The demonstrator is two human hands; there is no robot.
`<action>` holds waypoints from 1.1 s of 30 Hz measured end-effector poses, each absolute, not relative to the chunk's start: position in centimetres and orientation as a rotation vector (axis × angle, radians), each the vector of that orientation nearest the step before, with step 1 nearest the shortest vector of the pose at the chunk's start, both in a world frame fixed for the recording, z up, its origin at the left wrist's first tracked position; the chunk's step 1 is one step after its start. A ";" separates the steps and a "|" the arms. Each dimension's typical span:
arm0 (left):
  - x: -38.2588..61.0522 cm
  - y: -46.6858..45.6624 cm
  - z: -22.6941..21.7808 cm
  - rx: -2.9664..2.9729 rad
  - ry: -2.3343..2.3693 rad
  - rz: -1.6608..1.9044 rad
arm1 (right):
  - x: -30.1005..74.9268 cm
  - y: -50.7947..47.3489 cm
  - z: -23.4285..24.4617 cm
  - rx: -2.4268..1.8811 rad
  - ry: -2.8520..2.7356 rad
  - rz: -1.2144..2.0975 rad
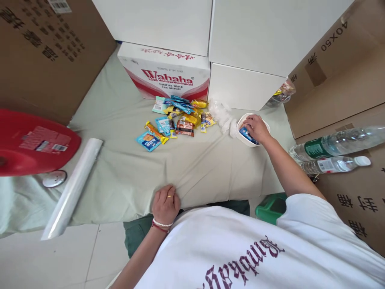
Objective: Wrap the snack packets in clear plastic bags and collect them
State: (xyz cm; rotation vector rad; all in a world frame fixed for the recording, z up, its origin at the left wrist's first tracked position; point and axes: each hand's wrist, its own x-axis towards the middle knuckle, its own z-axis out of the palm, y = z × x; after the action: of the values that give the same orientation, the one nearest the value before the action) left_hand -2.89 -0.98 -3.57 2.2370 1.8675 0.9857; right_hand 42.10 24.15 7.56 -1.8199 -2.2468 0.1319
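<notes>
My right hand [255, 127] reaches into a white plastic tub [250, 144], its fingers curled onto a blue snack packet [247, 135] inside. The fingertips are partly hidden, and the rest of the tub's contents is covered by the hand. At the table's front edge my left hand [166, 203] rests with fingers curled in, nothing visible in it. Crumpled clear plastic bags [221, 114] lie against the tub's left side. Left of them is a loose pile of wrapped snacks, among them a brown packet [185, 127], a light-blue packet [148, 140] and an orange-yellow bar [157, 133].
Behind the snacks stand a Wahaha water carton [168, 76] and white boxes [240, 86]. A roll of clear film [73, 186] and a red plastic object [36, 142] lie at left. Plastic bottles [337, 143] lie at right beside cardboard [337, 76].
</notes>
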 end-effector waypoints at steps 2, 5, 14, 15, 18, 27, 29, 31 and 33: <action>-2.8 -1.0 -3.4 2.272 1.859 0.995 | 40.6 24.0 8.2 -1.898 -2.083 0.017; -2.7 -0.9 -3.3 2.330 1.848 1.014 | 37.7 23.7 8.5 -1.956 -2.081 -0.023; -3.1 -0.8 -1.6 1.806 1.734 1.166 | 35.3 18.3 8.0 -1.891 -1.718 0.282; -2.9 -0.8 -1.1 1.659 1.704 1.158 | 34.9 16.5 7.6 -1.806 -1.539 0.440; -1.4 -0.4 0.8 1.159 1.480 1.058 | 31.9 10.3 5.8 -1.463 -1.009 1.001; 6.2 4.4 3.2 0.460 0.832 0.930 | 22.6 1.8 3.7 -1.360 -0.977 1.523; 6.4 4.6 3.0 0.450 0.880 0.967 | 23.4 2.7 4.2 -1.401 -1.100 1.405; 6.1 4.4 2.8 0.458 0.978 1.000 | 24.1 3.5 4.6 -1.415 -1.186 1.332; 5.8 3.9 2.6 0.495 1.086 1.032 | 24.3 4.1 5.0 -1.397 -1.307 1.278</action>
State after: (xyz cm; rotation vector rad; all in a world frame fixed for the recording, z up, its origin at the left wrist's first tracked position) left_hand 5.77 3.91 2.55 0.4947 1.0859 1.0322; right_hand 24.31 4.12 4.99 -1.3973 -1.3066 1.2779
